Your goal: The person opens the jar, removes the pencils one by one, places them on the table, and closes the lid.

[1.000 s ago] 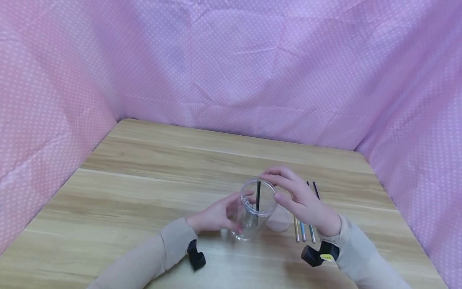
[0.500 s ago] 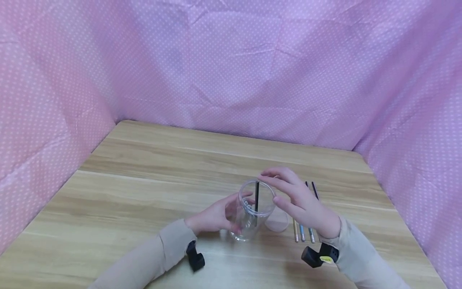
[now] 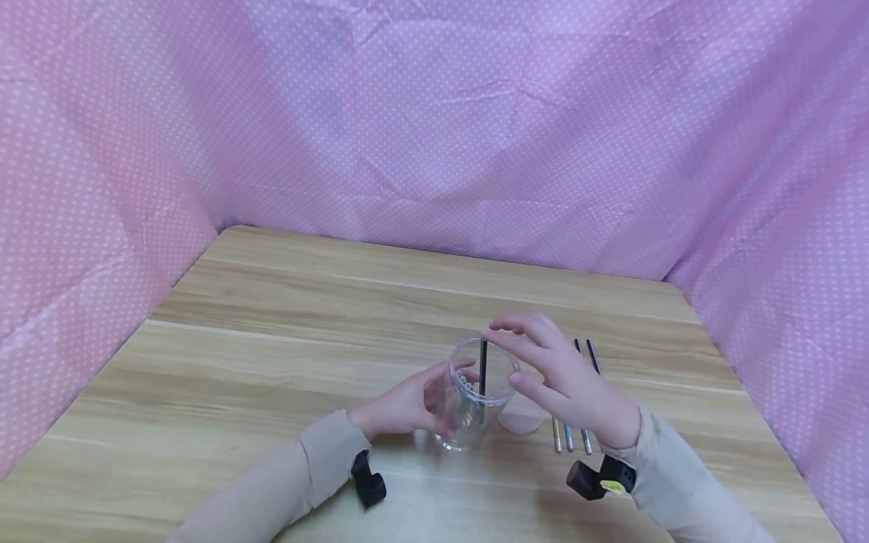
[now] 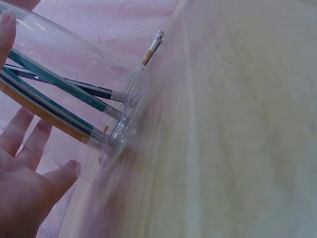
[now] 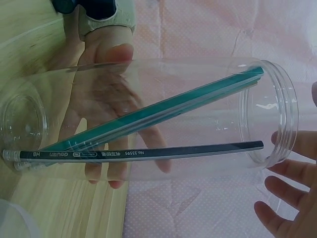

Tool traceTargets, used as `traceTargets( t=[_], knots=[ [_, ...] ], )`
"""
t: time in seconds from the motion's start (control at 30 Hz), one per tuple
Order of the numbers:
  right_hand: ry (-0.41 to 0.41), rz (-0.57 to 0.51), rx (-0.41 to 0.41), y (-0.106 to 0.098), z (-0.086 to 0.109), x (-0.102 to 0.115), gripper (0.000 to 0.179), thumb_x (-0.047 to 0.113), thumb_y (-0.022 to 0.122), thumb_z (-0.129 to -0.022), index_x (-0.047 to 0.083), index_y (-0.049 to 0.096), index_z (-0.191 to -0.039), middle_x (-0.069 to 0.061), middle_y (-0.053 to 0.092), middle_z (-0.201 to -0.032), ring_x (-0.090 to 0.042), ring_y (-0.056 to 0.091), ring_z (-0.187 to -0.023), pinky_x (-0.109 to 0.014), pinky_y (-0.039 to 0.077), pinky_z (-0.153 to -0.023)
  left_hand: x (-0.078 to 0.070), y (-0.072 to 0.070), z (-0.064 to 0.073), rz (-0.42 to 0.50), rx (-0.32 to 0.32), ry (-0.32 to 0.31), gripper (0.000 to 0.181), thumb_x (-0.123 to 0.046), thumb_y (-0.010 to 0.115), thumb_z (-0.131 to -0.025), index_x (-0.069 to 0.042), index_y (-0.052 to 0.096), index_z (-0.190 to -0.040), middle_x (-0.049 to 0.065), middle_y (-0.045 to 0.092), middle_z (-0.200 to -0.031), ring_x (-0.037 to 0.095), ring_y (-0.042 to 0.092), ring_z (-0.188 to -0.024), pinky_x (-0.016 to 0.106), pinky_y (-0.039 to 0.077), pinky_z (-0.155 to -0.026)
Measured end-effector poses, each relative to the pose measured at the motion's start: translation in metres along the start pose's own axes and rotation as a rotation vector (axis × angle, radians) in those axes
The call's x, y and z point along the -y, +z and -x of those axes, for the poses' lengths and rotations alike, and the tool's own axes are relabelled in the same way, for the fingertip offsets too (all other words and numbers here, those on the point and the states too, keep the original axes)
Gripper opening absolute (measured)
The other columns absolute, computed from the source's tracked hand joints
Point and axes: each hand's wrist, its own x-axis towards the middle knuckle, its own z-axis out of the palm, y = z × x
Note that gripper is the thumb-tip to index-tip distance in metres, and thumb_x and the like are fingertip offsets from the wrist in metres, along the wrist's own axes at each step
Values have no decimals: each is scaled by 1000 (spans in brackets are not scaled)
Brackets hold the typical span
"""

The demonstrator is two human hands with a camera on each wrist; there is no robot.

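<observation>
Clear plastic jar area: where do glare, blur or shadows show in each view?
Head view: bright, soft shadows on the pale wooden tabletop; left wrist view: hazy, its grain blurred; right wrist view: dimmer, white glints on the jar, lettering on the slim black pencil legible.

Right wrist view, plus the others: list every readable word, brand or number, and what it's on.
"HB": black pencil in the jar.
"deli": same pencil.
"No 33595": same pencil.
Its other characters: too small.
Yellow label, right wrist camera: blurred.
Dark pencil, left wrist view: marks too small.

Pencils (image 5: 198,150) sit in the jar (image 3: 470,415); right of it lie the lid (image 3: 520,418), then more pencils (image 3: 569,439).
</observation>
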Motion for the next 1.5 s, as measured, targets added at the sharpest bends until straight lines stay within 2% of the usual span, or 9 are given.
traceTargets(
  t=[0.13,0.37,0.57,0.73,0.93,1.07,1.2,1.33,1.5],
  knots=[
    [7,38,25,1,-2,0,51,41,35,-101,4,53,-132,-11,50,-131,-25,43,-119,-41,42,-91,-2,0,1,-17,-6,-19,98,8,73,-71,-12,21,-151,6,39,-149,25,34,-139,52,20,-115],
    [12,78,46,3,-2,2,52,42,34,-101,5,52,-134,-10,51,-126,-22,44,-114,-38,45,-82,-1,-1,0,-3,2,7,98,8,73,-69,-13,22,-150,11,40,-147,28,37,-136,49,26,-114],
    [14,89,52,4,-2,4,52,43,32,-101,8,51,-136,-9,51,-129,-22,43,-117,-39,47,-80,0,-1,-1,-29,-3,5,98,6,74,-69,-15,22,-150,10,39,-149,27,33,-139,51,21,-115],
    [14,96,43,4,-1,3,48,39,36,-101,8,54,-133,-9,51,-130,-23,42,-118,-40,47,-80,-1,-1,-2,8,9,21,98,7,73,-69,-12,21,-150,12,39,-148,28,36,-137,48,26,-114],
    [-51,92,-62,7,-1,5,48,41,35,-101,7,64,-119,-12,54,-124,-30,41,-116,-42,39,-92,1,-1,-1,18,8,11,98,6,74,-70,-13,21,-150,10,39,-149,27,36,-137,48,25,-114],
    [-115,85,-102,7,-4,7,47,40,36,-101,6,66,-111,-10,61,-115,-28,44,-108,-38,38,-91,0,-1,-1,8,1,3,97,7,74,-70,-14,23,-150,7,40,-149,26,32,-139,49,21,-116],
    [-131,95,-71,6,-6,11,46,40,35,-101,8,67,-107,-7,64,-111,-23,45,-102,-34,40,-85,0,0,-1,1,-13,7,97,8,75,-68,-19,27,-149,3,41,-148,21,33,-139,48,20,-116],
    [-152,79,-35,5,-8,12,39,37,39,-101,10,67,-103,-4,67,-108,-20,47,-100,-32,41,-86,-1,1,0,-4,-14,-2,97,7,75,-69,-23,27,-148,1,43,-146,20,36,-137,48,21,-116],
    [-152,35,1,4,-10,10,32,31,46,-99,9,68,-103,1,70,-100,-16,48,-96,-30,42,-82,-1,2,1,2,-5,-10,96,7,74,-70,-20,25,-149,4,42,-147,22,34,-139,49,22,-116]
  ],
)
